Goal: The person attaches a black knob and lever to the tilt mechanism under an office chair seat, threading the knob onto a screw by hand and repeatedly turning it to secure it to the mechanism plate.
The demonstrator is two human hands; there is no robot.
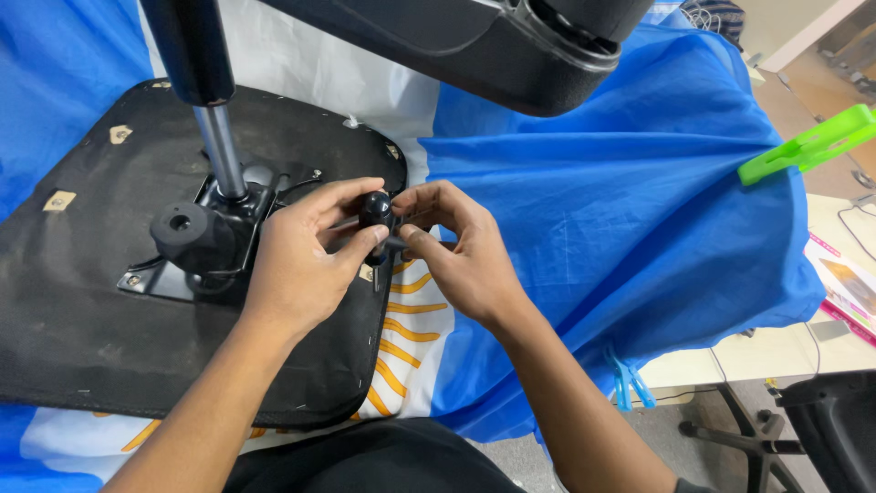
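An upturned office chair seat [82, 301] lies on a blue cloth [620, 210], its black metal mechanism plate [196, 246] facing up with a chrome gas cylinder [219, 137] rising from it. My left hand [301, 260] pinches the black knob [375, 212] at the end of a lever that sticks out from the mechanism. My right hand [456, 251] meets it from the right, fingers closed on the lever just below the knob. Both hands touch each other over the seat's right edge.
A black chair armrest or base part [474, 46] hangs overhead at the top. A green clip [808, 146] grips the cloth at right and blue clips [630, 388] sit at its lower edge. Papers [849, 292] lie on the table; another chair's base [766, 438] stands below.
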